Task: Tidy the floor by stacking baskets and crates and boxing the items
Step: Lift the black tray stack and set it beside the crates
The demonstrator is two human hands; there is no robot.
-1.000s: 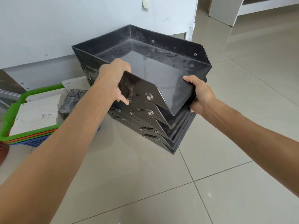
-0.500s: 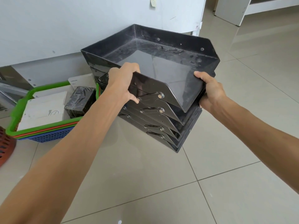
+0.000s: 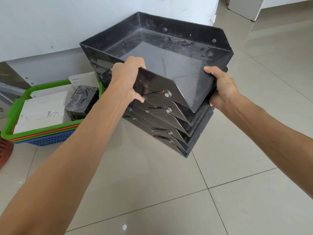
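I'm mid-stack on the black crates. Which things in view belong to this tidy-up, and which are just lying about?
Part of the job:
- top black crate, gripped by left hand and right hand
- stack of black crates beneath it
- nested baskets, green on top
- black wrapped box and white boxes in the basket

Just lying about:
- white wall panel
- tiled floor
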